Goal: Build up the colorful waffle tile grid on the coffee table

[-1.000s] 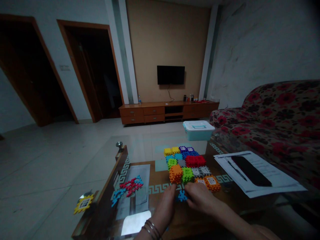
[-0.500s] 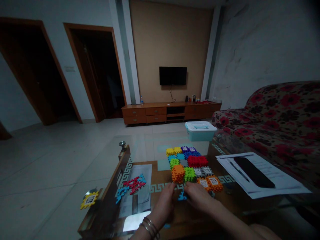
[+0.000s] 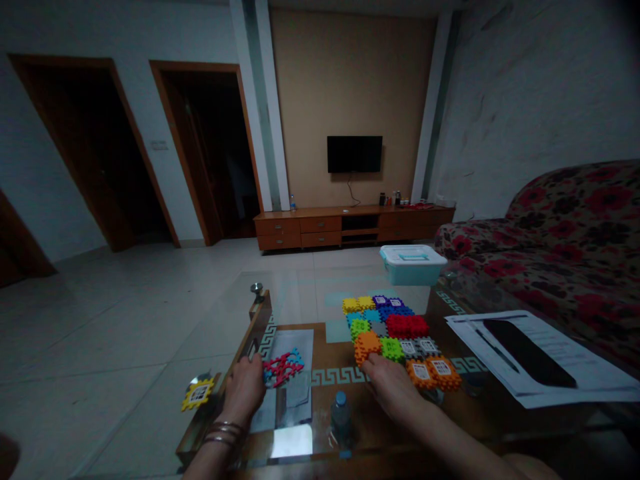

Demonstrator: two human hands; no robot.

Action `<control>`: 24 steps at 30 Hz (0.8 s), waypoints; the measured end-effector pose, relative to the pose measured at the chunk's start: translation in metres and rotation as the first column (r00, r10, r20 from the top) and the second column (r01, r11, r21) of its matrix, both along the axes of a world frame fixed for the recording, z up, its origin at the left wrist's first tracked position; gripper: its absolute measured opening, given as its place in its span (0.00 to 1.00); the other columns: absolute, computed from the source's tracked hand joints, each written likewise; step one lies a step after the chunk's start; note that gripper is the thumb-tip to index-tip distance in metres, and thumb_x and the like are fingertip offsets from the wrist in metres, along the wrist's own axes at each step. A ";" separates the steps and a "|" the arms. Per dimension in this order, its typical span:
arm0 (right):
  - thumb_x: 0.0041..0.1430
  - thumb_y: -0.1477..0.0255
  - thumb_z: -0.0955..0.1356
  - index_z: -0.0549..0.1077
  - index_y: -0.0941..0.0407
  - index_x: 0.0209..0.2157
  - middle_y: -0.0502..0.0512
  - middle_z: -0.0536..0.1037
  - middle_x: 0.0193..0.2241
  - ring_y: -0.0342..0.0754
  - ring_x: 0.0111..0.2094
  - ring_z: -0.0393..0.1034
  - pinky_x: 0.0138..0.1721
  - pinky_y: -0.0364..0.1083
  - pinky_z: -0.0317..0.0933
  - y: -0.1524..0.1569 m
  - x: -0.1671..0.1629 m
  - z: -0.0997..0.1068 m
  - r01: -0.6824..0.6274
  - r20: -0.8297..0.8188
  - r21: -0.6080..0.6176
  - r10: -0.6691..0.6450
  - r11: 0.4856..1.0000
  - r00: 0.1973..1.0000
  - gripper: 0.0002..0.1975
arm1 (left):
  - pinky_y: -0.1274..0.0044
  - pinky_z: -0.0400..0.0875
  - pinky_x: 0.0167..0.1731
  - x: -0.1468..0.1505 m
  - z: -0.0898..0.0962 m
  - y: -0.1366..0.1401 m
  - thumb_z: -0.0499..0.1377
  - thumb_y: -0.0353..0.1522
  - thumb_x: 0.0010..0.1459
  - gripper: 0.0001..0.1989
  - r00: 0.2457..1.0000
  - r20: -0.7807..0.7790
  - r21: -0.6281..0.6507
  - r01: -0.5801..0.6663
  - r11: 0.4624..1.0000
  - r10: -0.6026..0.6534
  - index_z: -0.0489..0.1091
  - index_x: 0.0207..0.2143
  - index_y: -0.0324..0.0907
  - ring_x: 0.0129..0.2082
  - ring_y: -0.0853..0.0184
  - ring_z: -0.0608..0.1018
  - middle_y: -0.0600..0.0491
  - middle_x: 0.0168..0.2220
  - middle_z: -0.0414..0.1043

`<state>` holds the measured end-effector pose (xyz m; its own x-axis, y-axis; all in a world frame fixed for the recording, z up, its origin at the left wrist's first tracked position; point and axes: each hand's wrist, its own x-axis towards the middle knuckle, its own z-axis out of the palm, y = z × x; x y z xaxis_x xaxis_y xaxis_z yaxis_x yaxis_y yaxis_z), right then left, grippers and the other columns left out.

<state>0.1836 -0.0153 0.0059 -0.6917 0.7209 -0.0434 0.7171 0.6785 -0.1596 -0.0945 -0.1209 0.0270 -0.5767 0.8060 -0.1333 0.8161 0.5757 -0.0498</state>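
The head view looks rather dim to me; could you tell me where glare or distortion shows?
Head view: dim overall, corners darkened; door frames and pillars lean from wide-angle distortion; a bright glare patch sits on the glass table between the left hand and the right hand; the coloured blocks stay legible.

From my remote seat I count two hands on the glass table (image 3: 300, 307): by the left hand (image 3: 243, 393), one red piece (image 3: 280, 368), one blue piece (image 3: 295, 358) and one yellow tile (image 3: 199, 393); beyond the right hand (image 3: 393, 387), one cluster of joined blocks (image 3: 395, 330) (individual blocks too merged to count); one bottle (image 3: 341, 413) between them.
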 end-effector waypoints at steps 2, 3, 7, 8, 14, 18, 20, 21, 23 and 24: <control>0.57 0.82 0.63 0.75 0.56 0.46 0.61 0.77 0.46 0.55 0.47 0.72 0.45 0.48 0.64 -0.004 -0.027 -0.004 -0.145 -0.108 -0.035 0.140 0.989 0.984 0.17 | 0.72 0.66 0.46 -0.007 -0.002 -0.005 0.49 0.23 0.59 0.14 1.000 0.027 -0.015 0.010 1.000 -0.009 0.66 0.46 0.39 0.51 0.59 0.74 0.41 0.49 0.71; 0.56 0.82 0.64 0.73 0.56 0.49 0.61 0.76 0.48 0.55 0.49 0.70 0.47 0.48 0.63 -0.004 -0.043 -0.007 -0.206 -0.151 -0.048 0.197 0.977 0.969 0.20 | 0.73 0.66 0.46 -0.009 -0.004 -0.007 0.49 0.23 0.59 0.14 0.999 0.047 -0.008 0.025 1.000 -0.024 0.66 0.46 0.39 0.50 0.60 0.75 0.41 0.48 0.71; 0.57 0.80 0.67 0.63 0.57 0.61 0.66 0.67 0.60 0.58 0.59 0.62 0.56 0.53 0.59 0.004 -0.108 -0.018 -0.304 -0.262 -0.073 0.276 0.950 0.925 0.30 | 0.74 0.66 0.46 -0.019 -0.012 -0.007 0.51 0.22 0.57 0.14 0.992 0.102 0.003 0.067 0.998 -0.067 0.67 0.44 0.39 0.49 0.61 0.76 0.42 0.47 0.73; 0.57 0.78 0.68 0.61 0.58 0.63 0.67 0.65 0.62 0.59 0.60 0.61 0.57 0.54 0.59 0.007 -0.123 -0.019 -0.312 -0.280 -0.083 0.278 0.947 0.919 0.31 | 0.74 0.67 0.46 -0.022 -0.015 -0.007 0.51 0.22 0.56 0.14 0.990 0.115 -0.007 0.077 0.997 -0.076 0.68 0.44 0.40 0.49 0.61 0.76 0.42 0.47 0.73; 0.56 0.69 0.72 0.75 0.56 0.51 0.64 0.76 0.52 0.60 0.56 0.67 0.54 0.56 0.64 0.011 -0.172 -0.007 -0.228 -0.159 -0.138 0.205 0.964 0.966 0.20 | 0.77 0.68 0.41 -0.052 -0.033 -0.006 0.54 0.22 0.50 0.17 0.979 0.170 -0.029 0.115 0.993 -0.109 0.68 0.43 0.41 0.45 0.62 0.78 0.46 0.44 0.76; 0.47 0.68 0.77 0.78 0.66 0.44 0.75 0.77 0.48 0.66 0.52 0.70 0.50 0.57 0.67 0.009 -0.170 -0.003 -0.052 -0.080 -0.186 0.037 0.981 0.996 0.23 | 0.77 0.68 0.40 -0.061 -0.027 -0.011 0.55 0.24 0.47 0.17 0.980 0.192 0.024 0.057 0.998 -0.061 0.68 0.41 0.42 0.43 0.60 0.79 0.47 0.40 0.78; 0.40 0.70 0.79 0.79 0.67 0.41 0.75 0.79 0.43 0.65 0.46 0.74 0.44 0.55 0.69 0.010 -0.161 -0.004 -0.040 -0.073 -0.217 0.025 0.975 0.997 0.25 | 0.76 0.68 0.39 -0.059 -0.019 -0.014 0.56 0.26 0.46 0.15 0.977 0.212 0.048 0.024 0.999 -0.034 0.69 0.39 0.43 0.42 0.58 0.80 0.47 0.39 0.78; 0.38 0.71 0.80 0.79 0.66 0.40 0.74 0.80 0.41 0.64 0.44 0.76 0.42 0.53 0.70 0.010 -0.155 -0.006 -0.042 -0.080 -0.230 0.024 0.972 0.997 0.24 | 0.76 0.68 0.39 -0.057 -0.014 -0.016 0.57 0.26 0.46 0.14 0.976 0.218 0.068 0.016 0.998 -0.031 0.69 0.39 0.43 0.42 0.58 0.80 0.47 0.38 0.78; 0.41 0.74 0.78 0.80 0.65 0.37 0.70 0.81 0.39 0.60 0.41 0.76 0.38 0.48 0.69 0.010 -0.142 -0.007 -0.061 -0.117 -0.242 0.033 0.968 0.993 0.18 | 0.76 0.68 0.39 -0.053 -0.007 -0.018 0.57 0.28 0.46 0.14 0.974 0.223 0.097 0.009 0.995 -0.030 0.69 0.38 0.44 0.42 0.58 0.80 0.48 0.38 0.79; 0.44 0.76 0.76 0.80 0.64 0.37 0.68 0.82 0.39 0.57 0.40 0.77 0.37 0.46 0.68 0.011 -0.135 -0.008 -0.076 -0.140 -0.246 0.043 0.966 0.989 0.14 | 0.77 0.68 0.40 -0.051 -0.005 -0.018 0.57 0.28 0.45 0.14 0.975 0.222 0.102 0.004 0.995 -0.026 0.69 0.38 0.44 0.42 0.58 0.80 0.49 0.37 0.79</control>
